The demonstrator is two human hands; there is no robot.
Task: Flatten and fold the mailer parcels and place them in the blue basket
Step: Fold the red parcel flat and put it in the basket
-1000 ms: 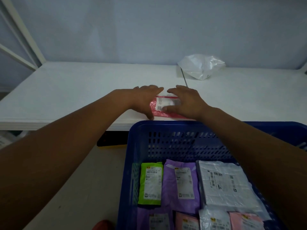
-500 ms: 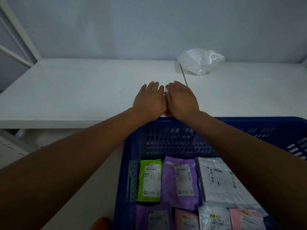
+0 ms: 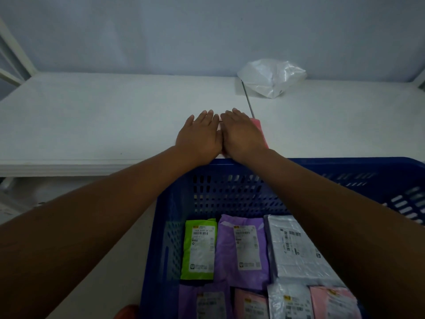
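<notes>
Item: pink mailer. It lay flat on the white table, just beyond the far rim of the blue basket, mostly hidden, with one edge showing beside the right hand. The left hand lay alongside; both were palm down, fingers straight, pressing, gripping nothing. Handling, as judged: light, soft, thin film, probably slippery, not fragile. Best pinched at a free edge or corner for folding.

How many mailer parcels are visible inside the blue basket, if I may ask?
7: green, purple, grey at back; second purple, pink, white, second pink nearer. Others may hide beneath.
</notes>
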